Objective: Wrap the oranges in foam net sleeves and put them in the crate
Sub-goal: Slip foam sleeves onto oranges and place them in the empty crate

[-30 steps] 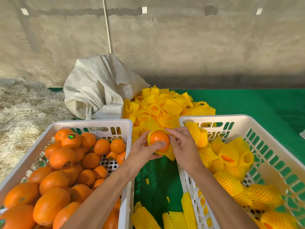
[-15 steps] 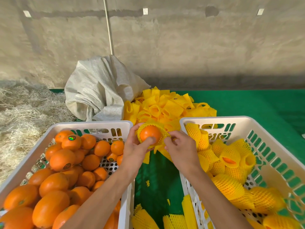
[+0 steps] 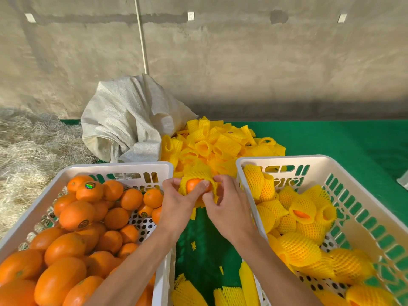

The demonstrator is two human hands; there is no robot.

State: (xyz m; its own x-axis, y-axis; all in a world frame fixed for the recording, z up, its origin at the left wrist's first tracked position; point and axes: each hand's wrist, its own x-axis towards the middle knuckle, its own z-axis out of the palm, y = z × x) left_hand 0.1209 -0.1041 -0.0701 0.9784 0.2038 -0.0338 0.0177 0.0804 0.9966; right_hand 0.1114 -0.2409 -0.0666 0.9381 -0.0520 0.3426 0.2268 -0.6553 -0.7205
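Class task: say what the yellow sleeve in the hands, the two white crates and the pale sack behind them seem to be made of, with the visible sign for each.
Yellow sleeve: likely soft foam netting, matte; open diamond mesh stretching round the orange.
White crates: apparently rigid moulded plastic, slightly glossy; slotted walls, perforated floor.
Pale sack: probably woven plastic fabric; fine weave, stiff creases.

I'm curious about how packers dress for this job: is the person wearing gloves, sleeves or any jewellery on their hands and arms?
No. The left hand and right hand are bare, without gloves, rings or watch. Both forearms are uncovered as far as the picture shows; no sleeve is visible.
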